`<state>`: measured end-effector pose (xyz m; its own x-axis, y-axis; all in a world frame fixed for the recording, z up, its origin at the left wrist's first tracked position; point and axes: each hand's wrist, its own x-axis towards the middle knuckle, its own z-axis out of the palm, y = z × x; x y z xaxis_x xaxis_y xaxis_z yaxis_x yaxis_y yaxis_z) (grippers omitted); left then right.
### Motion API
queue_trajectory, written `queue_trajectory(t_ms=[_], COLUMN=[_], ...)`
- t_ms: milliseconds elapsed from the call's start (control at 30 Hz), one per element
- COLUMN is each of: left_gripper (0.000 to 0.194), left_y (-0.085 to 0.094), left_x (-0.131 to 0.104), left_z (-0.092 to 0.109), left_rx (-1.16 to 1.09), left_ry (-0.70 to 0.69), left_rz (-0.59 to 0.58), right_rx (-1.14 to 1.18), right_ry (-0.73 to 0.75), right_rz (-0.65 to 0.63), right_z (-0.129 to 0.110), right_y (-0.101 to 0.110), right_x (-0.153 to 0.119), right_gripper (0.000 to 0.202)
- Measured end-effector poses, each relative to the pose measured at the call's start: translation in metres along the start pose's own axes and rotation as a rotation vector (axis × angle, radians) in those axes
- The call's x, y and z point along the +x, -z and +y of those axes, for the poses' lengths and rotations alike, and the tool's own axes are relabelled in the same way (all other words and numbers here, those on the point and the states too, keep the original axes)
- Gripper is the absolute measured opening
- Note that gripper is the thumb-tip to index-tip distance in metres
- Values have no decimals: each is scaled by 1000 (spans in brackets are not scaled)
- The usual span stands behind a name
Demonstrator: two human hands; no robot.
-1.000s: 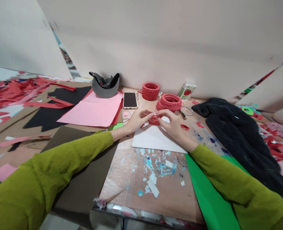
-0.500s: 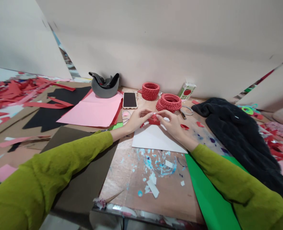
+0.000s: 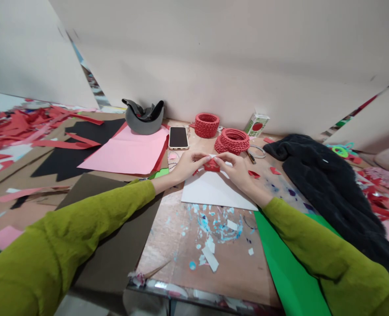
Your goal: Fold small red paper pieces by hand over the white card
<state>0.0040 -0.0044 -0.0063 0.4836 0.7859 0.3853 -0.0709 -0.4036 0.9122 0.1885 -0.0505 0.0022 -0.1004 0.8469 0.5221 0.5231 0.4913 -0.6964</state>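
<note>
Both hands meet over a white board point(image 3: 214, 191). Between their fingertips is a small red paper piece point(image 3: 211, 165), partly hidden by the fingers. My left hand point(image 3: 192, 164) pinches it from the left, thumb and forefinger together. From the right, my right hand point(image 3: 235, 171) pinches the same piece, its thumb bent across the front. Just beyond the hands stand a stack of red scalloped rings point(image 3: 234, 139) and a second red ring stack point(image 3: 207, 126). Two small red paper cutouts point(image 3: 275, 170) lie to the right of my right hand.
To the left are a phone point(image 3: 178, 138), a grey cap point(image 3: 145, 119), pink paper point(image 3: 128, 151) and dark card point(image 3: 112, 228). A small carton point(image 3: 257, 124), a tape-like ring point(image 3: 257, 152), black furry cloth point(image 3: 326, 188) and green paper point(image 3: 289, 263) lie rightward. Paper scraps point(image 3: 210, 259) sit in front.
The fingertips have shifted very slightly around the red paper piece. Everything else stays where it was.
</note>
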Motion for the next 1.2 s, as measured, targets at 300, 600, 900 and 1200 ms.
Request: queue_trajectory(t_ms=[300, 600, 900, 1200], left_gripper=[30, 27, 28, 26], left_y=[-1, -1, 0, -1], left_x=[0, -1, -2, -4], left_z=[0, 5, 6, 13], left_rx=[-18, 56, 86, 120], left_ry=[16, -11, 4, -12], left_rz=[5, 18, -12, 23], right_rx=[6, -18, -104, -108], right_ry=[-8, 4, 30, 84], right_rz=[6, 4, 34, 41], right_z=[0, -2, -16, -21], right_y=[0, 0, 0, 1], right_x=[-1, -1, -3, -5], right_gripper=[20, 21, 15, 17])
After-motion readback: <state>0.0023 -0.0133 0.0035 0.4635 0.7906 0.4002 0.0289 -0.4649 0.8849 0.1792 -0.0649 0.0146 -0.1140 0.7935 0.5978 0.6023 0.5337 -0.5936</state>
